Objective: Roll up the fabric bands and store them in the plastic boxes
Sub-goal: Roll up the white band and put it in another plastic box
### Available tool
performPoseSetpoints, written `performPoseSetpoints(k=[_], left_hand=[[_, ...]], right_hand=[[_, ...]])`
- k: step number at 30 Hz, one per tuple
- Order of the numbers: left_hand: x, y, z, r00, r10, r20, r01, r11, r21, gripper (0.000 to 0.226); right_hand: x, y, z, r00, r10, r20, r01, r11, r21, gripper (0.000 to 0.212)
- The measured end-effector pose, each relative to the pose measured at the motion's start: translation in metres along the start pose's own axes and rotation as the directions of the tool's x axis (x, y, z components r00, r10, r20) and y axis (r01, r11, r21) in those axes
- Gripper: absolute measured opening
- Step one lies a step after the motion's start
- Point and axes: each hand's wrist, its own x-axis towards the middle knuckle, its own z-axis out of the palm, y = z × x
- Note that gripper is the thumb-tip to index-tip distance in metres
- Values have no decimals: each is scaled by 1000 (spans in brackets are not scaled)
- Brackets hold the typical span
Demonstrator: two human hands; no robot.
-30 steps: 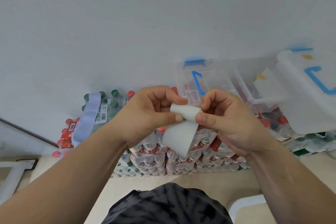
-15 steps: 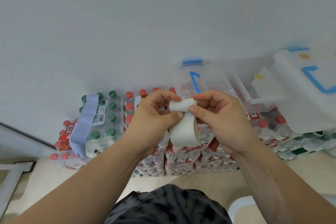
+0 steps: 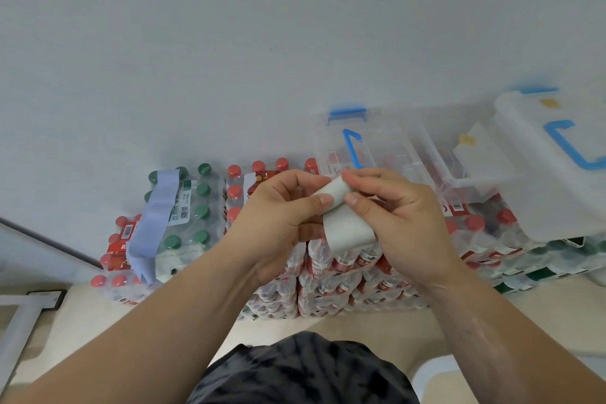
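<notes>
A white fabric band (image 3: 344, 223) is partly rolled at its top, and its loose end hangs down between my hands. My left hand (image 3: 278, 213) pinches the roll from the left with thumb and fingers. From the right, my right hand (image 3: 400, 216) pinches the same roll. A light blue fabric band (image 3: 157, 216) lies flat and unrolled across packs of bottles at the left. Clear plastic boxes with blue handles stand on the bottle packs behind my hands: one (image 3: 387, 147) in the middle and one (image 3: 465, 161) open to its right.
Shrink-wrapped packs of bottles (image 3: 203, 226) with red and green caps are stacked against a pale wall. A large clear lid or box (image 3: 557, 167) with a blue handle sits at the far right. A grey metal frame (image 3: 23, 311) stands at the lower left.
Both hands kept turning the white band; the roll has grown thicker and the hanging end shorter. The view has shifted slightly downward.
</notes>
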Motion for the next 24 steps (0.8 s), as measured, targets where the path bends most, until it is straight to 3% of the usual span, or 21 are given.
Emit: performPoseSetpoints(k=[4,9,18,24], left_hand=[[-1,-2,4,999,31,-16,-32,998,-63,17],[1,2,5,993,117,5,-117,993,-2,9],[0,2,3,979,201,31,-201,938,282,4],[-3,-1,10,943,327,-55,-264,841,472,11]], right_hand=[[4,-5,-3,999,44,-13,-44,999,-3,30],[5,-3,-5,987,156,-43,-153,986,59,44],[5,-6,-12,989,151,1,-150,983,109,34],[3,-5,-13,970,239,-33,-232,961,154,40]])
